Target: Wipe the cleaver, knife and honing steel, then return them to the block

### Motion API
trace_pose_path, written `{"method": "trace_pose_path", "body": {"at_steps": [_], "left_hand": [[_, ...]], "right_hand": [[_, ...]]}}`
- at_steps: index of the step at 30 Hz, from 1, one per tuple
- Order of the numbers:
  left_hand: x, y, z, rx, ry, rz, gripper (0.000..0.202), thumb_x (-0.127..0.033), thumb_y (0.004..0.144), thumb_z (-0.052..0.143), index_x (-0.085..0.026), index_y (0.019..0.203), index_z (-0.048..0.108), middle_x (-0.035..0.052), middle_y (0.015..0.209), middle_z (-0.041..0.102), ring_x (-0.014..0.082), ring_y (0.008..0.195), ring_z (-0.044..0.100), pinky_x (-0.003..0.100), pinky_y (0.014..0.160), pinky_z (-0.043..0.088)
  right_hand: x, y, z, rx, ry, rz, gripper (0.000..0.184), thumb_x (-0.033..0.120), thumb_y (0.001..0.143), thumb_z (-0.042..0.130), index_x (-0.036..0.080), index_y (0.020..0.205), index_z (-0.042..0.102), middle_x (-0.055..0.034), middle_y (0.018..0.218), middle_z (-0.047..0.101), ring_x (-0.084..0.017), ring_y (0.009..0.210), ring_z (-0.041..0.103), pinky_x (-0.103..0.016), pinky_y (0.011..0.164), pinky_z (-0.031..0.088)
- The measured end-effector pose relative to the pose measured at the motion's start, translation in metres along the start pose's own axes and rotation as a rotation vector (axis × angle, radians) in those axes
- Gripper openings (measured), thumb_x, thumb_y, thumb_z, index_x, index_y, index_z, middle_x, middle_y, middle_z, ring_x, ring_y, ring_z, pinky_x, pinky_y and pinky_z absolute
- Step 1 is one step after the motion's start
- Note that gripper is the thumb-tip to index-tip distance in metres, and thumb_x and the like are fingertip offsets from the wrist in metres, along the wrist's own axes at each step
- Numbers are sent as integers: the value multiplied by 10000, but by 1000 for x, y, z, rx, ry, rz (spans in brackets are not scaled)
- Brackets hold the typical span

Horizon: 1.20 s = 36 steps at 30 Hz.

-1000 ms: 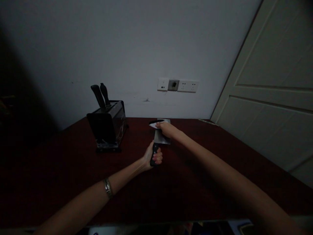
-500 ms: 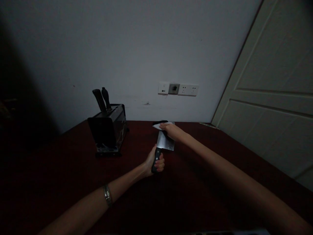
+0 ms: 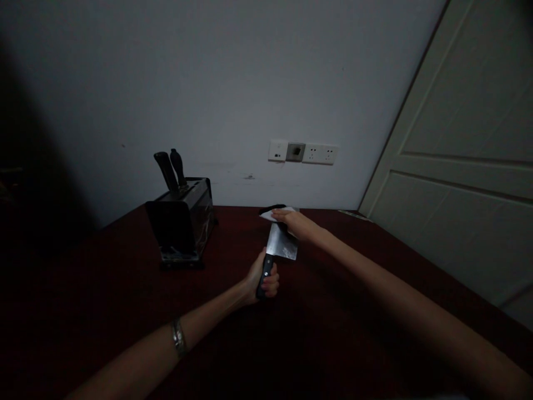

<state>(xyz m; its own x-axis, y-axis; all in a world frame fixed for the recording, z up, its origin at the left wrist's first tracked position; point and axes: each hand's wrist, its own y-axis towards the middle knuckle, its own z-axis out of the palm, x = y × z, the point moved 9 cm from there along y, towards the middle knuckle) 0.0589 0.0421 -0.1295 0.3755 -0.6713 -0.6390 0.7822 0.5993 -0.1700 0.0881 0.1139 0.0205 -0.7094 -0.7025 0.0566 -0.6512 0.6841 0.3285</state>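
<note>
My left hand (image 3: 261, 279) is wrapped round the black riveted handle of a cleaver (image 3: 283, 244), whose broad steel blade points away from me. At the blade's far end, my right hand (image 3: 295, 222) presses a folded white cloth (image 3: 270, 215) against the metal. The fingers lie over the cloth and cover part of the blade. Something black shows along the cloth's far edge; I cannot tell what it is. Left of the hands stands a dark knife block (image 3: 179, 222) with two black-handled utensils (image 3: 170, 169) in it.
The dark red table (image 3: 237, 239) reaches back to a pale wall (image 3: 208, 83). Sockets and switches (image 3: 303, 152) are set in the wall behind the hands. On the right is a panelled door (image 3: 458, 155). A thin flat strip (image 3: 353, 214) lies at the table's back right.
The cleaver has come slightly nearer to me, and a little more of its blade shows below the cloth. My right hand stays almost in place. The view has shifted slightly.
</note>
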Motion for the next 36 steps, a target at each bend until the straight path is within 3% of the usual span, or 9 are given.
{"method": "trace_pose_path", "body": {"at_steps": [3,7,10,13,21,24,31,36], "left_hand": [[-2,0,-1,-2,-12,15,658,-636,826,135,-158,477,422,-57,312,262,53,245,183,166,276,209],[-3,1,-5,-39,-35,36,648,-618,836,130,-160,473,410,-57,306,257,50,242,177,165,282,205],[-5,1,-6,-57,-35,59,633,-597,846,138,-160,489,423,-58,311,262,54,245,182,168,280,200],[-4,1,-5,-58,-37,47,650,-612,840,123,-162,470,410,-55,307,256,57,243,174,172,271,196],[-2,-1,-3,-32,-12,17,654,-624,834,126,-159,476,416,-60,314,251,53,245,174,168,274,195],[-1,-1,-3,-41,-15,14,657,-633,830,124,-160,473,406,-63,315,244,52,245,181,167,279,190],[-5,0,-3,-88,-39,38,674,-612,842,94,-160,447,400,-52,298,244,54,238,160,168,262,178],[-3,0,-2,-74,-34,26,699,-624,832,62,-162,429,398,-46,290,249,59,230,170,173,251,192]], "right_hand": [[8,-3,13,4,28,-9,557,-49,707,353,112,1222,489,-104,1325,438,-191,1250,362,-351,1051,284],[42,-32,39,27,125,-91,582,-31,707,379,137,1262,434,-100,1354,401,-171,1269,328,-357,1046,284],[51,-45,44,32,162,-116,657,-42,681,380,183,1298,380,-70,1378,370,-153,1280,306,-360,1038,294],[36,-35,35,32,108,-92,635,-33,690,374,167,1292,399,-78,1364,391,-162,1268,330,-347,1039,295],[-32,17,1,-46,-33,93,570,-39,709,366,121,1248,463,-110,1334,417,-202,1244,369,-369,1019,323],[-30,14,3,-59,-35,96,573,-43,699,371,105,1244,466,-118,1325,423,-208,1243,369,-367,1021,321],[-4,-27,25,-56,17,59,572,-15,734,354,134,1282,417,-110,1357,392,-195,1253,357,-360,1015,331],[-29,-13,18,-116,-41,186,509,13,782,325,115,1273,415,-120,1365,382,-194,1258,348,-356,1020,312]]}}
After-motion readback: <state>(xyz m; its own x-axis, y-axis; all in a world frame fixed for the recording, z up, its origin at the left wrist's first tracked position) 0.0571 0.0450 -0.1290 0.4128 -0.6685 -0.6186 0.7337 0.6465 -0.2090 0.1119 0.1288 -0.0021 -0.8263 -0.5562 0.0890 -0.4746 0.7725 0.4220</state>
